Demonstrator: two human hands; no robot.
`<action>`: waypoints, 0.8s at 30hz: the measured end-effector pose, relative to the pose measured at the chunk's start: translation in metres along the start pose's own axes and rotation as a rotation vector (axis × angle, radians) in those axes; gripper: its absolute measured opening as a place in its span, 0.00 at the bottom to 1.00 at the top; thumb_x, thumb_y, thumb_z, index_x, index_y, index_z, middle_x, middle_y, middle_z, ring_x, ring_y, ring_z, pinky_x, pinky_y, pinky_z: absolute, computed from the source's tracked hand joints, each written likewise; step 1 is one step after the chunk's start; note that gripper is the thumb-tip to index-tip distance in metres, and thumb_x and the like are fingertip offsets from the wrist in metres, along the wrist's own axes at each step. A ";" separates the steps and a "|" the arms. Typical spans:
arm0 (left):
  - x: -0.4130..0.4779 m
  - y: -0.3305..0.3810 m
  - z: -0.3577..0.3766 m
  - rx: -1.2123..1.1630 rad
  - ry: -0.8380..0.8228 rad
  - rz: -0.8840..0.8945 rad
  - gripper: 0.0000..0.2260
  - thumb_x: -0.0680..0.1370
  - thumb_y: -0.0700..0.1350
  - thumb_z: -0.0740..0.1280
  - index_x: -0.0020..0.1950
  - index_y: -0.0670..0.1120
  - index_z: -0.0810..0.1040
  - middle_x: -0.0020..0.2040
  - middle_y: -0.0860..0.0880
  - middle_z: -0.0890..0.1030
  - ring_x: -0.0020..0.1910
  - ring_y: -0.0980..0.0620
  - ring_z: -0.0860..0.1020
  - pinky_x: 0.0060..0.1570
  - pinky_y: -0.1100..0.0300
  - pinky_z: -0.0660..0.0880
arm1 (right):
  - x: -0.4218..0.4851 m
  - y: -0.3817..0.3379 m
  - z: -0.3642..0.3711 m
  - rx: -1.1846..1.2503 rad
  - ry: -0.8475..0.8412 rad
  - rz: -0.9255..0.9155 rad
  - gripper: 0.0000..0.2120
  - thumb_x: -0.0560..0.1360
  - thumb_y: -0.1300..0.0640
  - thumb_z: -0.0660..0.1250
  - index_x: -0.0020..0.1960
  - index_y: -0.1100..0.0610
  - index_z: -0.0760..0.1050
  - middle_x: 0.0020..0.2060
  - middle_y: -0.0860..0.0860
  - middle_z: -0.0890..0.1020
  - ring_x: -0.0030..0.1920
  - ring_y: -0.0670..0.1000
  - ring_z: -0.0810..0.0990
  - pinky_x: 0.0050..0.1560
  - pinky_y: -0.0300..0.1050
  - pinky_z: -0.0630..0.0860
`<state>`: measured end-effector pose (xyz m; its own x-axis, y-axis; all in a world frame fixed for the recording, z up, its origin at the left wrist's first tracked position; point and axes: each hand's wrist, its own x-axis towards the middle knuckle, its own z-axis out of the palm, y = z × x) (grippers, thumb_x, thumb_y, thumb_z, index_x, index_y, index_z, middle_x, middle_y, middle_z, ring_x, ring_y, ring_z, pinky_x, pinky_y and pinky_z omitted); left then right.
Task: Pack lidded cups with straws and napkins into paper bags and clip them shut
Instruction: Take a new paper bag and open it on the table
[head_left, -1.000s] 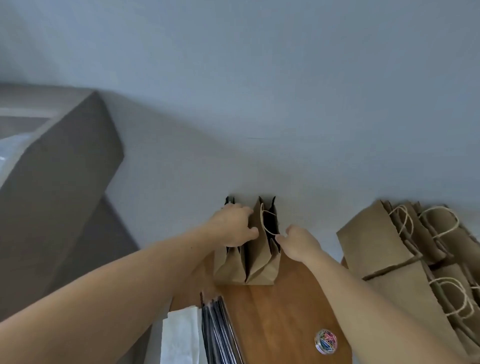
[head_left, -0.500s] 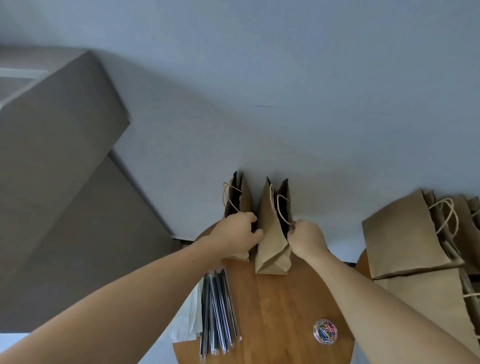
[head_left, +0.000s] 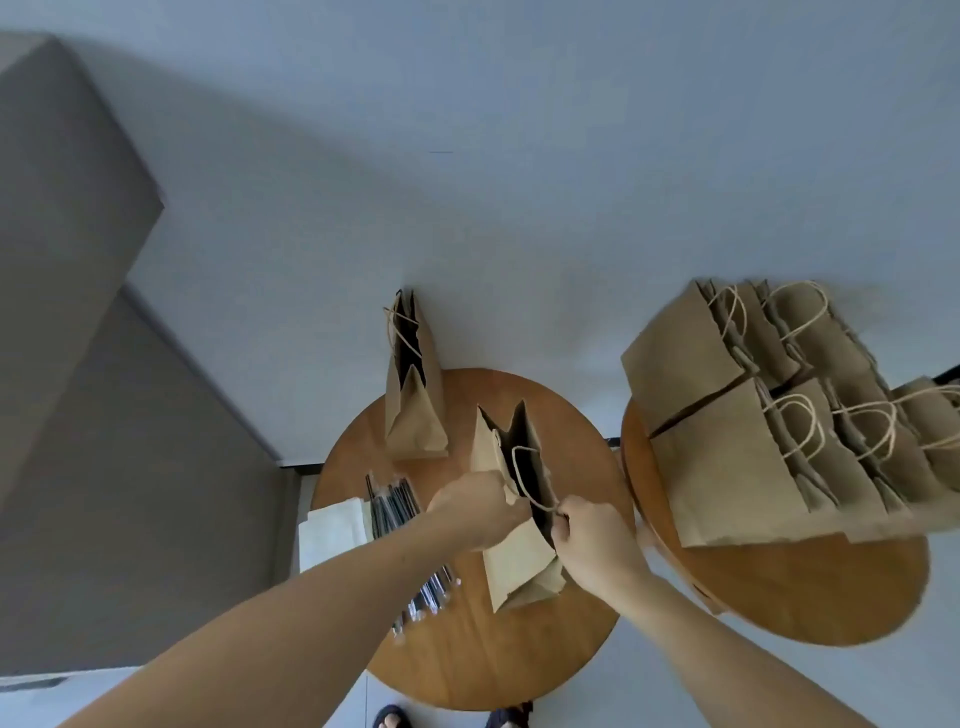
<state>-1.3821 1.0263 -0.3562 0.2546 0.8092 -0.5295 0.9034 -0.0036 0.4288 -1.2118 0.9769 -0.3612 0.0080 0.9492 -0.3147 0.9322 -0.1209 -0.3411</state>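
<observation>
Here, a round wooden tabletop fills the middle of the view, and a second round tabletop stands just beside it on the right. The second one carries a batch of brown paper bags with twine handles, packed close together in rows. On the middle tabletop an open paper bag stands between the two hands, its mouth spread and its inside dark, so what it holds cannot be told. The left hand has its fingers curled round the bag's left rim and grips it. The right hand is closed on the right rim, pinching it where the twine handle comes down. Both forearms reach in from the lower edge of the view. A second paper bag stands upright at the far edge of the same tabletop, apart from the hands, with its top open. A stack of white napkins lies at the left edge, and a bundle of dark wrapped straws lies just beside it, partly under the left forearm. Dark sandals show on the floor below the near rim.
</observation>
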 end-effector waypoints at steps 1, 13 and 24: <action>-0.006 0.000 0.010 -0.005 -0.029 -0.009 0.29 0.76 0.66 0.58 0.66 0.46 0.73 0.57 0.47 0.81 0.54 0.47 0.80 0.55 0.51 0.78 | -0.011 0.004 0.008 -0.011 -0.002 -0.004 0.08 0.81 0.55 0.59 0.46 0.54 0.75 0.31 0.42 0.71 0.32 0.43 0.73 0.27 0.33 0.58; -0.024 0.010 0.060 -0.147 -0.014 -0.266 0.27 0.74 0.68 0.60 0.62 0.49 0.70 0.47 0.49 0.81 0.45 0.48 0.82 0.47 0.52 0.82 | -0.012 0.032 0.020 0.125 -0.101 -0.033 0.16 0.77 0.40 0.62 0.58 0.49 0.71 0.36 0.43 0.78 0.36 0.44 0.78 0.31 0.35 0.68; -0.018 0.014 0.071 -0.201 0.240 -0.509 0.12 0.82 0.53 0.57 0.51 0.48 0.77 0.42 0.50 0.80 0.40 0.52 0.82 0.46 0.56 0.82 | 0.016 0.052 0.017 -0.063 0.007 -0.093 0.12 0.79 0.43 0.61 0.58 0.49 0.72 0.44 0.43 0.80 0.42 0.44 0.81 0.43 0.36 0.78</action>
<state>-1.3497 0.9696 -0.3924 -0.2993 0.7905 -0.5343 0.8022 0.5117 0.3076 -1.1691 0.9805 -0.3995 -0.0772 0.9575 -0.2779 0.9501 -0.0139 -0.3117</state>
